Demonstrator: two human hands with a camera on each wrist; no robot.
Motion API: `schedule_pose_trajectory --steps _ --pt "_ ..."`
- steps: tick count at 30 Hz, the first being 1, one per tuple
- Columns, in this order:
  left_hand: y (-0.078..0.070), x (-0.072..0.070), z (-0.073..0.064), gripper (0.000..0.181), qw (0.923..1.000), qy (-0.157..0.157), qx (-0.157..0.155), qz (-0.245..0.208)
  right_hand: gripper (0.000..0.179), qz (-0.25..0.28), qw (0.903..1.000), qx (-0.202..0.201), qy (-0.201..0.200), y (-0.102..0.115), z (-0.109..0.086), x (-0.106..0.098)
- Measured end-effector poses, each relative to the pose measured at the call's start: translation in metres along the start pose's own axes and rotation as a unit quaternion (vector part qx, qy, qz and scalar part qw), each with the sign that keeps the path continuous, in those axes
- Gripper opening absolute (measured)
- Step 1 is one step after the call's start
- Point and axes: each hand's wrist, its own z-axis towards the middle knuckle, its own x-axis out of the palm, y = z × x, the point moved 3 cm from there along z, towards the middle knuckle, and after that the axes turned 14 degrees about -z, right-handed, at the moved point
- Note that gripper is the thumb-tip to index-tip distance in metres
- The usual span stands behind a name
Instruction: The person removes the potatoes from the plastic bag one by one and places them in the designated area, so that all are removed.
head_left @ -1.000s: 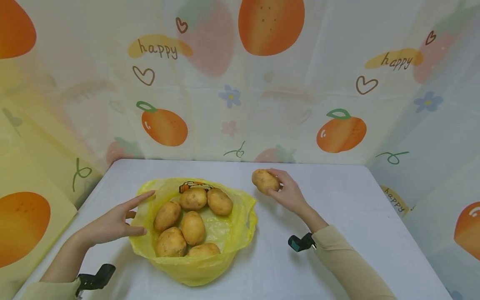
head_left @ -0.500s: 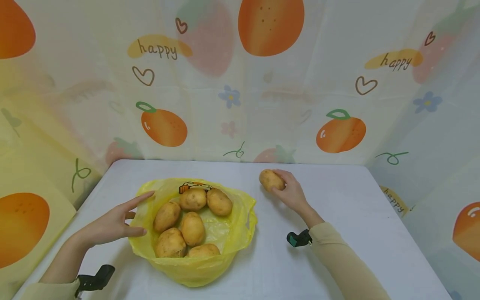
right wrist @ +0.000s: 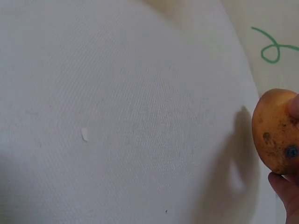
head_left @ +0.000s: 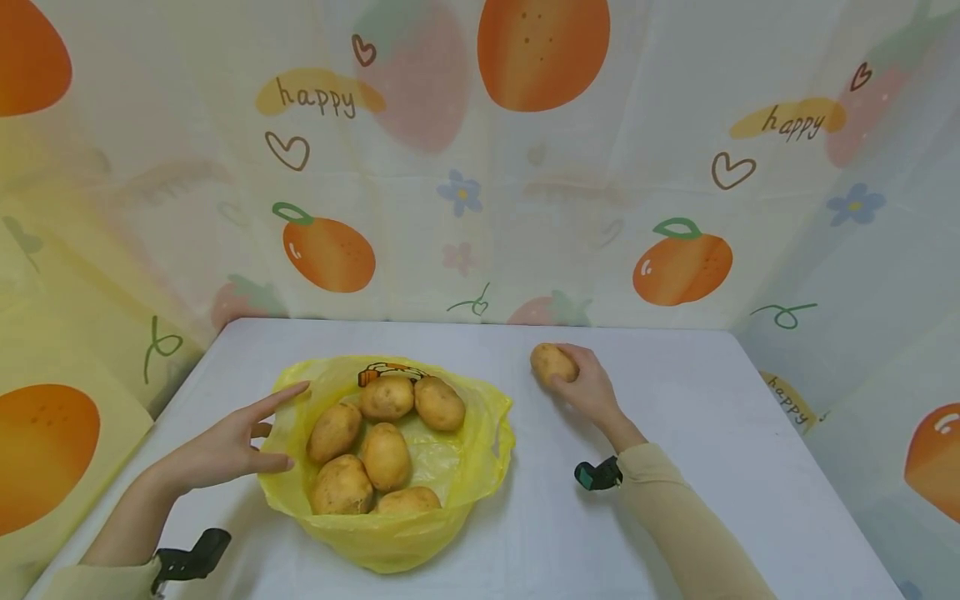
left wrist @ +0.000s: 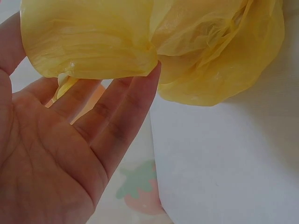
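In the head view my right hand [head_left: 592, 385] grips a potato [head_left: 552, 363] a little above the table, right of a yellow plastic bag [head_left: 405, 537]. The right wrist view shows that potato [right wrist: 273, 126], with dark spots on its skin, between thumb and fingers at the right edge. The bag's mouth is spread wide, and several potatoes [head_left: 386, 457] lie inside. My left hand [head_left: 217, 446] rests at the bag's left rim, fingers and thumb spread apart. In the left wrist view, the yellow film [left wrist: 93, 42] hides the tips of most of its fingers.
A white-covered table [head_left: 675, 392] carries the bag. Behind it and at both sides hang curtains [head_left: 540, 242] printed with fruit, hearts and flowers. A black camera mount [head_left: 193, 557] sits on the left wrist, another [head_left: 597, 475] on the right.
My right hand has moved slightly to the right and lower in the head view, carrying the potato farther from the bag. The left hand and the bag stay where they were.
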Motion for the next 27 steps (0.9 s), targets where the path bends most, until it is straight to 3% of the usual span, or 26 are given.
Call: schedule_pose_trajectory --steps 15,27 --pt "-0.004 0.000 -0.001 0.089 0.9999 0.000 0.015 0.007 0.056 -0.011 0.9997 0.020 -0.004 -0.007 0.003 0.003" --pt "-0.004 0.000 0.000 0.088 0.9999 0.003 0.012 0.007 0.054 -0.016 0.9998 0.004 -0.008 -0.009 0.004 0.009"
